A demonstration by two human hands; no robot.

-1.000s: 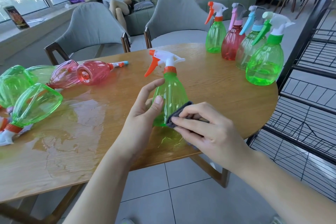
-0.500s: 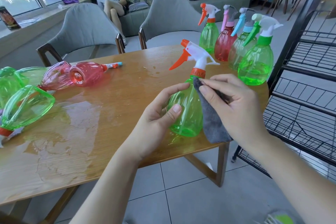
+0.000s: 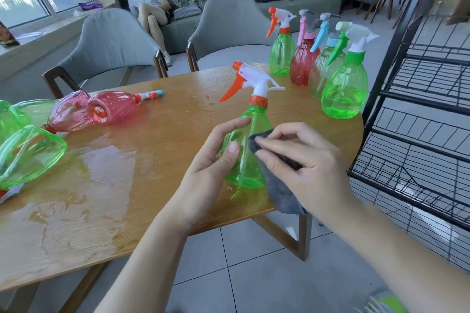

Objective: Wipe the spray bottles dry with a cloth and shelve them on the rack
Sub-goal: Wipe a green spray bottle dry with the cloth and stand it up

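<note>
A green spray bottle (image 3: 250, 132) with an orange trigger and white head stands upright near the table's front edge. My left hand (image 3: 211, 168) grips its body from the left, thumb on the front. My right hand (image 3: 302, 168) pinches a grey cloth (image 3: 282, 193) and presses it against the bottle's right side; the cloth hangs down past the table edge. Several bottles stand upright at the table's far right, the nearest a green one (image 3: 344, 94). Several more lie on their sides at the left, among them a red one (image 3: 114, 108) and a green one (image 3: 28, 155).
The wooden table (image 3: 101, 211) has a wet sheen across its left and middle. A black wire rack (image 3: 417, 134) stands just right of the table. Two grey chairs (image 3: 112, 43) sit behind the table. A person sits on a sofa farther back.
My right hand with the cloth rose from low on the bottle to its neck, then came back down to its middle. The bottle sits nearer the right edge than a second ago.
</note>
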